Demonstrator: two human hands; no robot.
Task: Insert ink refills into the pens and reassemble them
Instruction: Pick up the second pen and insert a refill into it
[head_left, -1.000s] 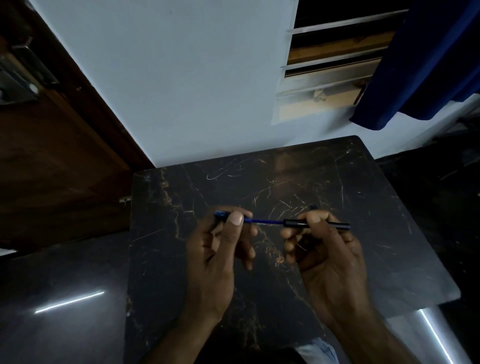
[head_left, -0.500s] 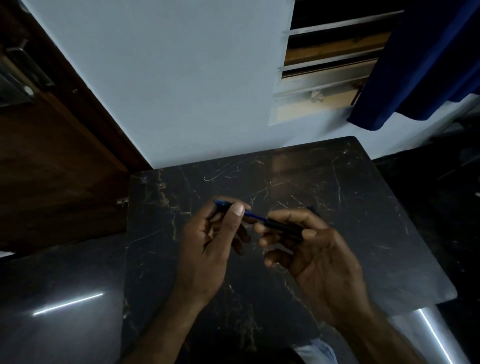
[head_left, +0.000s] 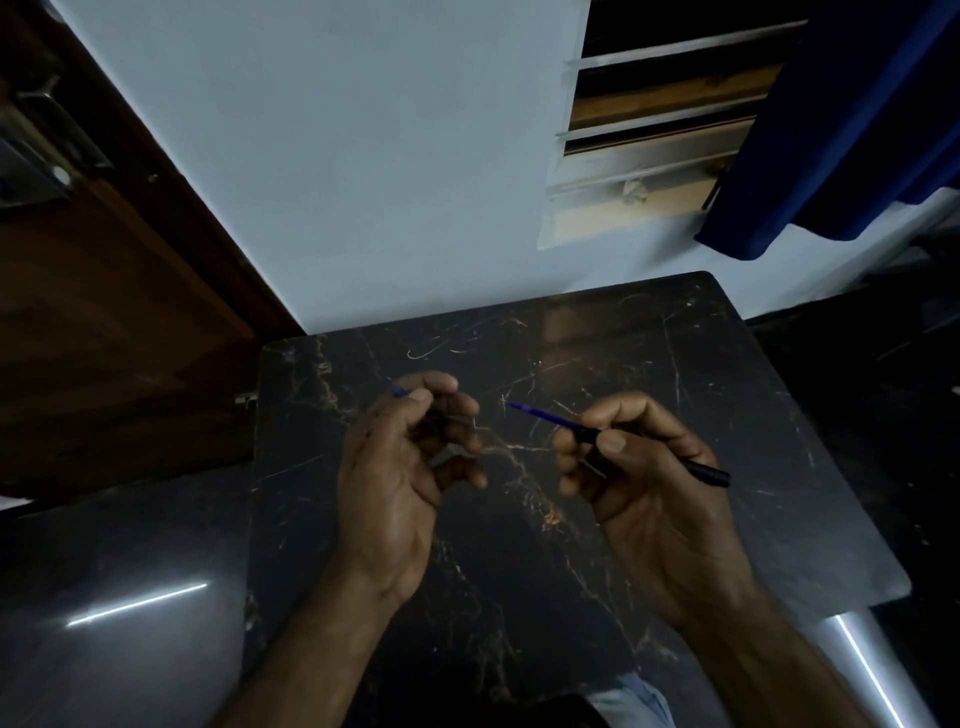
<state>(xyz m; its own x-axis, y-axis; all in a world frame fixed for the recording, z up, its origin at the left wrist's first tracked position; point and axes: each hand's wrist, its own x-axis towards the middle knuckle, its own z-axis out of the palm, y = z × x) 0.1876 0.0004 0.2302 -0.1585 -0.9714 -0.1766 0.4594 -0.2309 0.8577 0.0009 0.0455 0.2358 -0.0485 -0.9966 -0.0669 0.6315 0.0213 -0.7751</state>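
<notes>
My right hand (head_left: 649, 478) pinches a black pen barrel (head_left: 704, 472) between thumb and fingers. A thin blue ink refill (head_left: 540, 414) sticks out of the barrel's front end, pointing up and left. My left hand (head_left: 405, 457) is curled round a small blue pen piece (head_left: 399, 392), whose end shows beside the thumb; the rest of it is hidden in the fingers. The two hands are apart above the dark marble tabletop (head_left: 519, 519), with a gap between the refill's tip and my left fingers.
The tabletop's far edge meets a pale wall (head_left: 363, 182). A brown wooden door (head_left: 104, 312) stands at the left. A louvred window (head_left: 649, 130) and a dark blue curtain (head_left: 857, 130) are at the upper right. The dark glossy floor (head_left: 104, 597) surrounds the table.
The hands were joined along the pen; now they have drawn apart. The right hand moved right with the barrel and refill, and the left keeps a small blue piece.
</notes>
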